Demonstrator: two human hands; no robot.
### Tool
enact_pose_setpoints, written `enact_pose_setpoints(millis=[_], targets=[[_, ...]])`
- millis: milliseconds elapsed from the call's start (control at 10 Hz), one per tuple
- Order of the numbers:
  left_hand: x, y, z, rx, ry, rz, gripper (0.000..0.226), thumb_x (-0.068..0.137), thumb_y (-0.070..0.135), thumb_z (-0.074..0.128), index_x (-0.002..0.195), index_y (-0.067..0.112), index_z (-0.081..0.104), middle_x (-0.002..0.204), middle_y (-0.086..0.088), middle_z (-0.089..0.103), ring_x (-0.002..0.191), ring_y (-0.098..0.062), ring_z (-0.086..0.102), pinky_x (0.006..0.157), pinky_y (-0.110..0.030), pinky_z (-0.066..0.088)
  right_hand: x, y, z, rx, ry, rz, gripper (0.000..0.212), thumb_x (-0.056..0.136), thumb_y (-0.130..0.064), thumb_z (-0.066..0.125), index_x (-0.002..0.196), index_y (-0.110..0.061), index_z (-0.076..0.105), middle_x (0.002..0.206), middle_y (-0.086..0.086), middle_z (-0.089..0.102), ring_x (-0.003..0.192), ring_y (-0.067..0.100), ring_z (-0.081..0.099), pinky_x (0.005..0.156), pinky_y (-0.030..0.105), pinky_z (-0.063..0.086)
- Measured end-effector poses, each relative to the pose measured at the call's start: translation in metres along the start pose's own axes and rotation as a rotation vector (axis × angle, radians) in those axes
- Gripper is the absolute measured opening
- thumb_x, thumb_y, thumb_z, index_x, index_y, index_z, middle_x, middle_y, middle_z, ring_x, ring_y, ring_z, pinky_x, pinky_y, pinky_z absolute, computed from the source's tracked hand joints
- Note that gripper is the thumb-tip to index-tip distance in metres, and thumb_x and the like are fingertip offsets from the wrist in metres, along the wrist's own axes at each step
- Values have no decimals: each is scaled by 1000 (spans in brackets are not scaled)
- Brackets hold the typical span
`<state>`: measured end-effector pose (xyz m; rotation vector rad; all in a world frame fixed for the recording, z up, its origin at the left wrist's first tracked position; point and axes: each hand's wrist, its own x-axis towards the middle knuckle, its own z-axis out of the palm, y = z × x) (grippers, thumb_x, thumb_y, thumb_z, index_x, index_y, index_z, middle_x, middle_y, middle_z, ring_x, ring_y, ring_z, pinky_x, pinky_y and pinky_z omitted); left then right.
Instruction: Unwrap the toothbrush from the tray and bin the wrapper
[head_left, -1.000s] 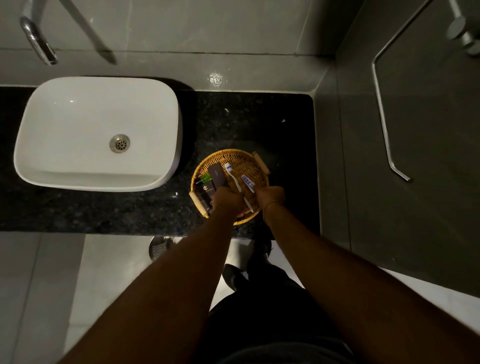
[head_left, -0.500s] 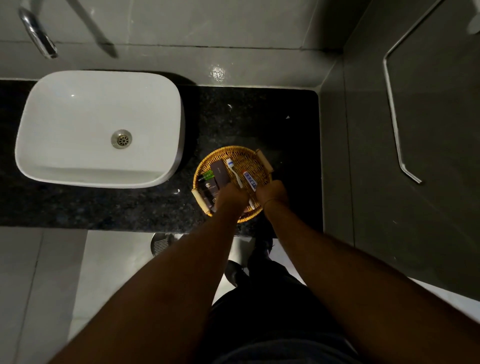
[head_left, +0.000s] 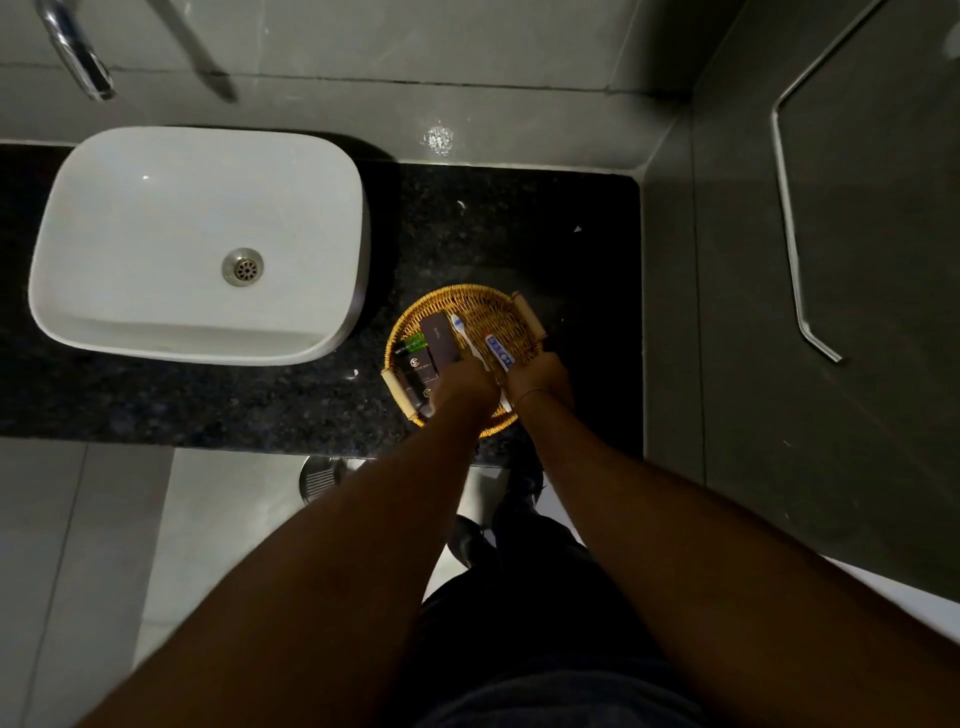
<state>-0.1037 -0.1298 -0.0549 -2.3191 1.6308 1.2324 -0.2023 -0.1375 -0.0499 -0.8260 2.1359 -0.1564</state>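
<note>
A round wicker tray (head_left: 498, 304) with two small side handles sits on a dark speckled counter (head_left: 260, 405), to the right of a white basin (head_left: 197, 244) with a metal drain at its centre. Both of the person's bare forearms reach down from the bottom of the view and meet over the near half of the tray.

The toothbrush (head_left: 465, 338) lies in the tray, slanted, with its blue-and-white head pointing away from the person and toward the tray's far rim. Its handle runs down under the left hand (head_left: 462, 387), which is curled over it; the fingers are hidden from above, so whether they grip the handle or only rest on it cannot be told. A wrapper on the toothbrush cannot be made out in the dim light.

Just to the right of the toothbrush lies a small toothpaste tube (head_left: 500, 353), white with blue marks, also slanted. Its near end disappears under the right hand (head_left: 537, 379), which is bent over it with knuckles up; whether that hand pinches the tube cannot be told either. A thin band circles the right wrist.

On the left side of the tray lie several dark boxes (head_left: 439, 340) and a small green packet (head_left: 415, 343), close together and touching.

A chrome tap (head_left: 78, 57) shows at the top left above the basin. A metal rail (head_left: 795, 249) runs along the grey wall on the right. Below the counter edge a round metal grille (head_left: 319, 480) shows on the pale floor.
</note>
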Motion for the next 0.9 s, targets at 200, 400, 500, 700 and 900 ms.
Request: enact_pose_setpoints(millis=[200, 400, 500, 700, 900], targets=[[-2, 4, 2, 4, 70, 28, 39, 109, 45, 53, 123, 15, 72, 117, -12, 79, 107, -32, 75, 85, -41, 57, -3, -2, 1, -29, 15, -7, 52, 93, -47, 70, 128, -9, 71, 128, 16, 74, 119, 39, 70, 92, 42, 57], [-5, 3, 4, -58, 79, 23, 40, 110, 44, 50, 122, 12, 71, 116, -14, 78, 108, -35, 74, 90, -45, 59, -6, -5, 0, -35, 23, 1, 50, 94, -44, 70, 131, -10, 70, 130, 16, 73, 120, 39, 70, 94, 43, 58], [-12, 1, 3, -58, 123, 24, 37, 111, 38, 47, 115, 10, 70, 110, -16, 78, 102, -37, 75, 78, -40, 53, -10, -6, -3, -40, 16, -9, 47, 95, -42, 67, 129, -9, 71, 128, 16, 74, 118, 39, 71, 94, 43, 60], [-40, -12, -17, 4, 371, 121, 34, 111, 41, 43, 119, 15, 63, 92, -9, 76, 81, -31, 77, 73, -40, 62, -26, -11, -19, -64, 47, -69, 45, 101, -42, 59, 125, -6, 72, 125, 18, 74, 115, 40, 71, 93, 45, 61], [-67, -56, -57, 112, 647, 138, 35, 105, 39, 48, 126, 16, 64, 122, -9, 71, 116, -35, 65, 89, -46, 53, -59, -43, -32, -18, 81, -432, 38, 105, -32, 50, 110, -3, 74, 134, 18, 69, 113, 37, 70, 93, 43, 57]])
